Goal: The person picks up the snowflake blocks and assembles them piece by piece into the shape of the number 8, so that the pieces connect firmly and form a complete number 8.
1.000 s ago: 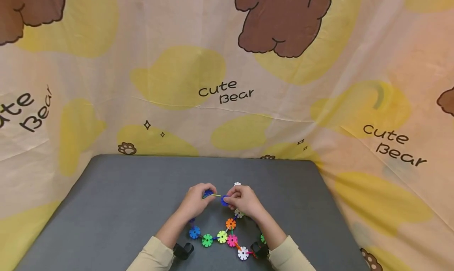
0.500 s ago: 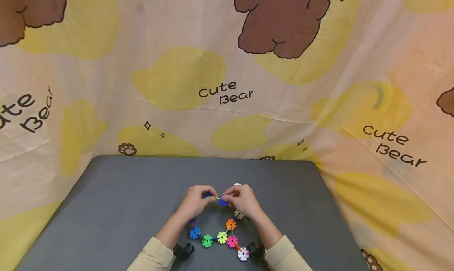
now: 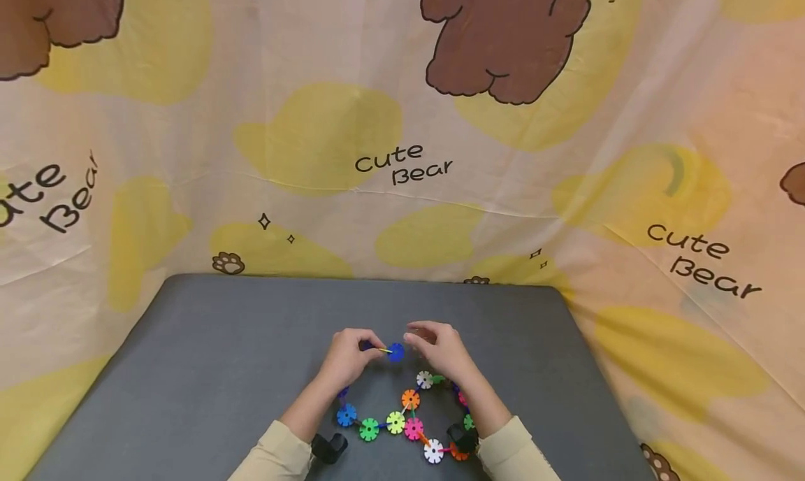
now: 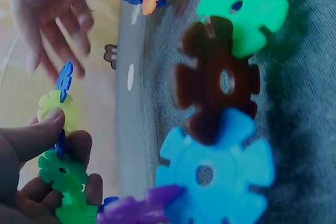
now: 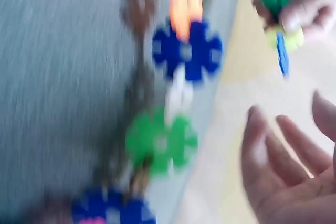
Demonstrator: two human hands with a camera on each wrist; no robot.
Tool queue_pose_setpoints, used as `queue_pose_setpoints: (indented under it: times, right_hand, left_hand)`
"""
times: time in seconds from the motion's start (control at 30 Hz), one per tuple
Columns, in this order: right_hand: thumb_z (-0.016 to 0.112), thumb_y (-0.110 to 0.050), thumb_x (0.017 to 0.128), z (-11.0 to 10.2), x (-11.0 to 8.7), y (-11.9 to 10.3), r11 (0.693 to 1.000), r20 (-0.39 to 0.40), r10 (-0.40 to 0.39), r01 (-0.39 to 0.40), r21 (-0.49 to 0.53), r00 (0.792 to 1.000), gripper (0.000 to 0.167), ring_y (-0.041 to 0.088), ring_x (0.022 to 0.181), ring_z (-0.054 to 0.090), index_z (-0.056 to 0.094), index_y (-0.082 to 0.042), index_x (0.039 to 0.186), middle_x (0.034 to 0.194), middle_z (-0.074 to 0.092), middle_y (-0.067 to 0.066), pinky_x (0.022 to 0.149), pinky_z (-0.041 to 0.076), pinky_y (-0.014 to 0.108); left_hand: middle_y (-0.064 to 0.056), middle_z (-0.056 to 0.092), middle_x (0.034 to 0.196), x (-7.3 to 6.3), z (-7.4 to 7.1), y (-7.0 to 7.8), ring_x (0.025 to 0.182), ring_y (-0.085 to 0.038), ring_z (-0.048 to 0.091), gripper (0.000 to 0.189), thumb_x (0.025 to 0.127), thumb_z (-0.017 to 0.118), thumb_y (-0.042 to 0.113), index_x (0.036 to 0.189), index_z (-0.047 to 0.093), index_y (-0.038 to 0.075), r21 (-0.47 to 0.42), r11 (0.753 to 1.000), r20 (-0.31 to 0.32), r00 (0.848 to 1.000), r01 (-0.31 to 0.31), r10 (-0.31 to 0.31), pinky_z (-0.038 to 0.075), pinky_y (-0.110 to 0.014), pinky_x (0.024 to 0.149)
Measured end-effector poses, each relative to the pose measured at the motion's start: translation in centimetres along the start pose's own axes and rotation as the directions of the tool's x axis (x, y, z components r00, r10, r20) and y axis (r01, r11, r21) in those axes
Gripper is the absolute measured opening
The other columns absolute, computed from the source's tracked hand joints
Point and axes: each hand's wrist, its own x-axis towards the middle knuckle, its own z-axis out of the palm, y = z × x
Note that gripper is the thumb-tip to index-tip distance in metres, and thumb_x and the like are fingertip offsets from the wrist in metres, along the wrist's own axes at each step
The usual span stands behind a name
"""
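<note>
My left hand [image 3: 348,350] pinches a yellow snowflake disc [image 4: 51,100] between thumb and fingers. A blue snowflake disc [image 3: 395,352] is slotted onto its free end and points toward my right hand [image 3: 443,348]. That right hand is apart from the chain, its fingers loosely spread with nothing in them. Behind the yellow disc, a dark blue piece and green snowflake discs [image 4: 62,172] lie against the left fingers. From there the chain runs on through a purple disc [image 4: 139,208], a light blue disc [image 4: 210,174] and a brown disc [image 4: 215,80].
Linked discs lie on the grey table [image 3: 251,327], among them an orange disc [image 3: 411,399], a pink disc [image 3: 414,428] and a white disc [image 3: 434,451]. Part of this chain passes beneath the right forearm. A printed cloth [image 3: 314,208] hangs behind the table.
The right hand has let go of the blue disc and drawn away to the right. The blue disc now stays on the yellow one, while the left hand keeps its place.
</note>
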Motion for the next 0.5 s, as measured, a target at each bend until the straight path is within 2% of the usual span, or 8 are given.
queue_pose_setpoints:
  times: [0.07,0.1,0.13,0.2,0.27,0.3,0.4,0.5]
  right_hand:
    - [0.077,-0.030,0.091,-1.0,-0.5,0.3,0.994,0.014,0.045,-0.043,-0.104,0.999,0.038,0.025,0.095,0.069,0.069,-0.011,0.123,0.115,0.072,0.010,0.078,0.058,0.039]
    - [0.081,-0.029,0.087,-1.4,-0.8,0.5,0.981,0.023,0.074,-0.068,-0.184,0.997,0.038,0.023,0.093,0.066,0.070,-0.012,0.119,0.113,0.071,0.010,0.078,0.057,0.040]
    - [0.086,-0.027,0.082,-1.8,-1.1,0.7,0.958,0.039,0.110,-0.096,-0.269,0.993,0.038,0.021,0.090,0.064,0.070,-0.012,0.113,0.108,0.069,0.008,0.076,0.055,0.040]
    - [0.092,-0.021,0.073,-2.3,-1.6,1.1,0.895,0.085,0.191,-0.138,-0.424,0.978,0.035,0.019,0.081,0.058,0.069,-0.014,0.099,0.095,0.065,0.004,0.071,0.050,0.040]
    - [0.095,-0.018,0.067,-2.5,-1.9,1.6,0.825,0.113,0.238,-0.139,-0.548,0.965,0.034,0.018,0.073,0.052,0.065,-0.016,0.084,0.082,0.059,0.000,0.065,0.043,0.038]
    - [0.095,-0.015,0.066,-2.6,-2.0,1.7,0.800,0.118,0.248,-0.135,-0.584,0.962,0.033,0.017,0.070,0.050,0.064,-0.017,0.078,0.077,0.056,-0.002,0.063,0.041,0.038]
    - [0.088,-0.004,0.071,-2.6,-1.5,2.1,0.768,0.107,0.182,-0.073,-0.636,0.978,0.029,0.018,0.067,0.049,0.063,-0.017,0.074,0.073,0.055,-0.002,0.061,0.040,0.037]
    - [0.078,0.004,0.078,-2.5,-0.3,2.3,0.732,0.088,0.080,0.002,-0.681,0.993,0.024,0.018,0.072,0.051,0.066,-0.017,0.080,0.079,0.059,-0.002,0.063,0.046,0.038]
  left_hand:
    - [0.006,0.074,0.087,0.0,0.0,-0.1,0.083,-0.015,0.062,0.013,0.084,0.083,0.013,0.078,0.078,0.025,-0.011,1.000,-0.006,1.000,0.018,-0.018,0.050,-0.033,0.071]
    - [0.006,0.073,0.087,-0.1,0.0,-0.2,0.080,-0.014,0.061,0.013,0.083,0.083,0.013,0.079,0.078,0.024,-0.020,0.999,-0.005,1.000,0.028,-0.028,0.049,-0.032,0.069]
    - [0.006,0.073,0.087,-0.1,-0.1,-0.2,0.079,-0.014,0.059,0.013,0.083,0.083,0.013,0.079,0.077,0.024,-0.024,0.999,-0.004,0.999,0.038,-0.038,0.048,-0.032,0.068]
    - [0.005,0.072,0.087,-0.1,-0.2,-0.4,0.075,-0.013,0.055,0.011,0.083,0.084,0.014,0.080,0.077,0.023,-0.020,0.999,-0.003,0.999,0.044,-0.044,0.045,-0.030,0.065]
    - [0.003,0.071,0.087,-0.2,-0.3,-0.5,0.072,-0.013,0.052,0.010,0.083,0.084,0.015,0.081,0.077,0.022,-0.018,0.998,0.006,0.999,0.053,-0.053,0.043,-0.030,0.063]
    - [0.003,0.071,0.087,-0.2,-0.3,-0.6,0.071,-0.014,0.052,0.009,0.083,0.083,0.015,0.081,0.077,0.021,-0.018,0.998,0.012,0.998,0.062,-0.062,0.042,-0.030,0.062]
    - [0.001,0.070,0.087,-0.2,-0.2,-0.7,0.072,-0.015,0.053,0.008,0.083,0.083,0.016,0.084,0.076,0.020,-0.010,0.996,0.036,0.996,0.086,-0.086,0.043,-0.031,0.062]
    - [0.000,0.069,0.088,-0.3,0.0,-0.9,0.073,-0.015,0.056,0.014,0.082,0.083,0.013,0.094,0.076,0.015,-0.014,0.993,0.090,0.989,0.120,-0.118,0.046,-0.031,0.064]
